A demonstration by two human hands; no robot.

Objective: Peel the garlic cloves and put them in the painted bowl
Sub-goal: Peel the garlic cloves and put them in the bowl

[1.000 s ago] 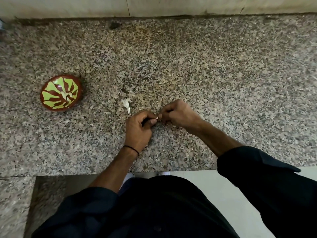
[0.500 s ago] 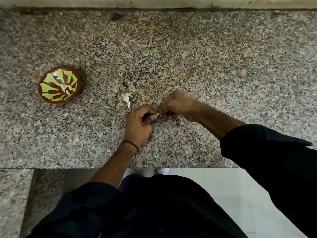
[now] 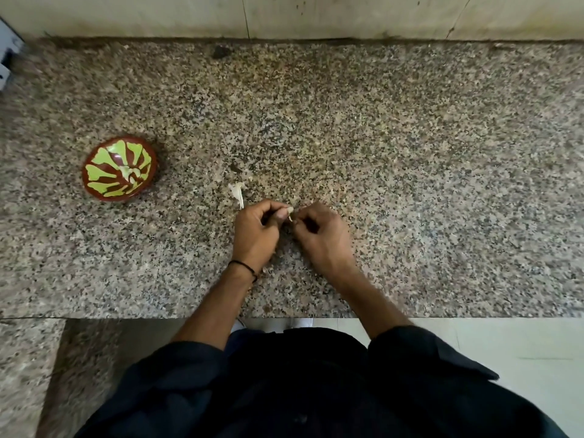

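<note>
Pinching a small pale garlic clove (image 3: 289,212) between the fingertips of both hands, the person works over the speckled brown granite worktop (image 3: 410,153), closer to its front edge than to the back wall. The left hand (image 3: 256,232), with a thin black band at the wrist, is curled shut on the clove, while the right hand (image 3: 319,235) is closed on what looks like a sliver of skin at the clove's tip; the contact is too small to read exactly. A scrap of white papery garlic skin (image 3: 237,191) lies on the worktop just beyond the left hand. The round red-brown bowl painted with green petals (image 3: 120,169) sits well apart toward the left edge, seemingly with pale pieces inside. The likely trouble is grip: a clove this small may squirt out of the fingertips and roll off the front edge if the skin tears suddenly. Skin fragments could also cling and ride into the bowl.
</note>
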